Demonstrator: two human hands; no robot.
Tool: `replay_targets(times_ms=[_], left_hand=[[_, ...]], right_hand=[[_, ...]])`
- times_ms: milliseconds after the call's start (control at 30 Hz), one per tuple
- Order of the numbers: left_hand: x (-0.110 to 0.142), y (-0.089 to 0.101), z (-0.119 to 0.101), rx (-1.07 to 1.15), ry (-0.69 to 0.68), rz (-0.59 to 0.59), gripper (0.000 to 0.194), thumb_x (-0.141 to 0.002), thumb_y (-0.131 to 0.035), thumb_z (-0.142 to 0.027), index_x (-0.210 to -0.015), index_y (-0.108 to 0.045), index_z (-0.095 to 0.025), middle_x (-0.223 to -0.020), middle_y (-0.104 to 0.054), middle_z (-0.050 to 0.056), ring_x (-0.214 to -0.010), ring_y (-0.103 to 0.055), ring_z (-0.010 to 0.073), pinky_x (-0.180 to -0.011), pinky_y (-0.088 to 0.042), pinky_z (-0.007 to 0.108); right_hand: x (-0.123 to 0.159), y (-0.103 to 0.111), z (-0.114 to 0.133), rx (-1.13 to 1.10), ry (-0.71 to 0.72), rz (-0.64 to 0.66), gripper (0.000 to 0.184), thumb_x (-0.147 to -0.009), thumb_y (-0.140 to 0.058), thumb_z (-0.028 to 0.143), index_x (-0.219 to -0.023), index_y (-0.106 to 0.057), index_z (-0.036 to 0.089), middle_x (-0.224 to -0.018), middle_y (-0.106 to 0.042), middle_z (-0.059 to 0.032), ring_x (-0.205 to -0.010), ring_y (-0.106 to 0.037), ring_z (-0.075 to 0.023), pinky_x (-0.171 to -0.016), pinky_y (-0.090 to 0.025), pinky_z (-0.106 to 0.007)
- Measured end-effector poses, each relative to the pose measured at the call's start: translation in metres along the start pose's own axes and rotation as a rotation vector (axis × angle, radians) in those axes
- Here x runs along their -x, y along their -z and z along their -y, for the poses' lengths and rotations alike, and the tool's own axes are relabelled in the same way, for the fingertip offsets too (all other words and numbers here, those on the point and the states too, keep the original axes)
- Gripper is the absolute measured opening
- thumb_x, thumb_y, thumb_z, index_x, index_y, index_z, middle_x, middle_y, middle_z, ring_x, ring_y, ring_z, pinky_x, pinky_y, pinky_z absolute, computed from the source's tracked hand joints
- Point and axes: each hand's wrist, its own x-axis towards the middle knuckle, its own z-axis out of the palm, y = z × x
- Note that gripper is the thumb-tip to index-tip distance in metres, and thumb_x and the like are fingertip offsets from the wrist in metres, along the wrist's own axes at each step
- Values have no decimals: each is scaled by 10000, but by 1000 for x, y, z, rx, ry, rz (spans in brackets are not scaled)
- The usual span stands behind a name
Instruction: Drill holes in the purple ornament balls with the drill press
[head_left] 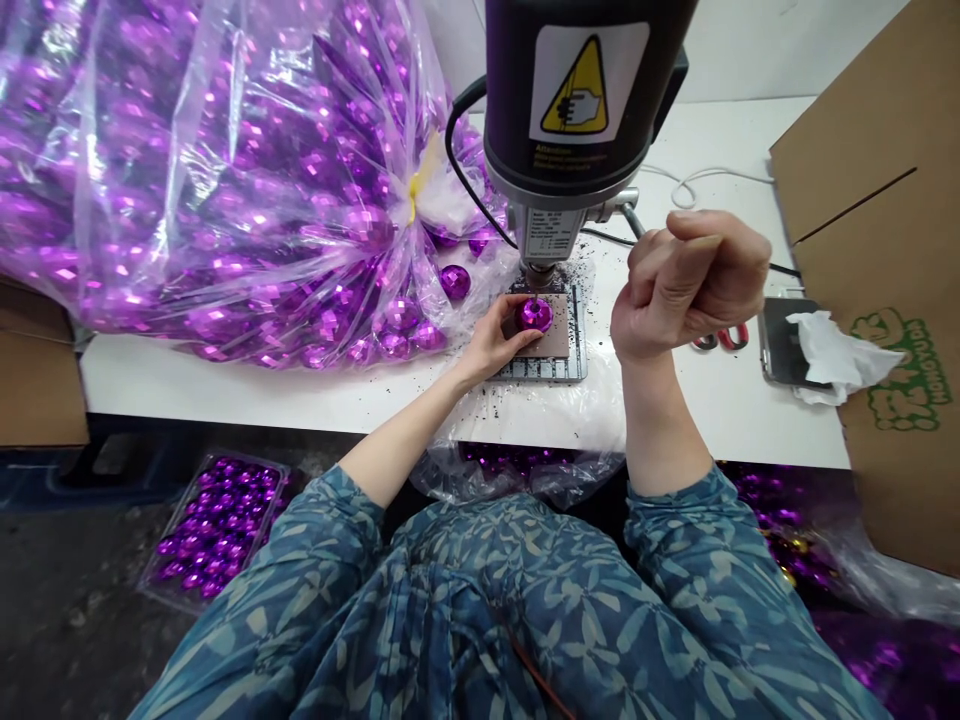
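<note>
My left hand (496, 338) pinches a shiny purple faceted ball (535, 314) and holds it on the small plate (559, 345) under the drill press spindle (537, 272). The dark drill press head (585, 90) with a yellow warning label hangs over it. My right hand (686, 285) is raised to the right of the spindle, fingers curled in a fist around the press's feed lever (632, 221), most of which is hidden by the hand.
A big clear bag of purple balls (225, 170) fills the table's left. Another bag (517, 470) hangs at the front edge. A tray of purple balls (214, 525) lies on the floor left. Cardboard box (885, 300), phone with tissue (806, 345) and scissors (724, 340) on the right.
</note>
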Motion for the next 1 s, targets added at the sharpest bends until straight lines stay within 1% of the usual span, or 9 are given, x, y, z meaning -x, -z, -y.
replay_targets(times_ms=[167,300,433,633,700,800,867,933,1000], left_hand=[[1,0,-3,18,6,-1,574,-906,-830,-485,-1348,-567,-231,-1357,-734,142,-1283,-718,312,-1147,-573,542],[1,0,-4,16,7,5,558,-907,-833,-462,-1343,-567,-239,-1361,-731,139,-1291,-710,310,-1150,-572,548],[1,-2,-3,-1,20,-36,540,-891,-859,-407,-1323,-580,-243,-1343,-738,132,-1264,-720,298,-1133,-585,539],[34,8,-37,-141,10,-166,523,-877,-879,-392,-1286,-598,-228,-1286,-738,113,-1160,-739,245,-1016,-635,454],[61,15,-60,-148,-36,-1,462,-919,-833,-427,-1274,-623,-219,-1232,-753,98,-1068,-750,218,-935,-651,419],[109,20,-86,-153,-159,518,374,-972,-770,-431,-1262,-673,-215,-1185,-766,87,-1047,-755,211,-906,-649,372],[138,16,-90,-359,-231,816,351,-989,-745,-379,-1287,-692,-202,-1208,-763,115,-1027,-760,235,-890,-640,369],[161,10,-83,-703,-322,945,341,-984,-716,-253,-1316,-698,-182,-1300,-745,165,-1052,-762,284,-906,-622,404],[173,6,-73,-925,-424,921,336,-976,-702,-209,-1310,-707,-165,-1363,-729,196,-1071,-765,316,-917,-613,432]], right_hand=[[6,3,0,-86,62,26,347,-964,-573,621,-886,-683,301,-433,-198,80,-335,-182,-49,-404,-240,-266],[-11,-11,19,-171,81,17,251,-997,-597,495,-928,-717,285,-576,-524,90,-341,-254,24,-386,-178,-200],[-50,-35,41,-205,-57,60,288,-918,-668,483,-917,-742,205,-885,-735,67,-453,-432,57,-440,-273,-151],[-76,-48,40,-206,-197,129,453,-712,-696,608,-804,-684,165,-579,-355,73,-425,-337,38,-485,-320,-142],[-75,-46,39,-199,-189,132,449,-717,-696,615,-800,-689,174,-581,-313,70,-428,-325,38,-498,-334,-142],[-73,-43,42,-209,-214,144,422,-733,-702,600,-754,-666,180,-596,-310,60,-455,-346,43,-503,-320,-123],[-72,-42,45,-217,-249,151,390,-738,-703,569,-755,-667,182,-607,-322,57,-469,-362,47,-504,-312,-107],[-73,-44,46,-218,-260,139,381,-727,-703,559,-769,-684,181,-590,-315,66,-456,-351,49,-517,-352,-102],[-75,-45,45,-217,-252,124,409,-694,-709,579,-760,-687,176,-569,-335,83,-431,-324,53,-549,-429,-112]])
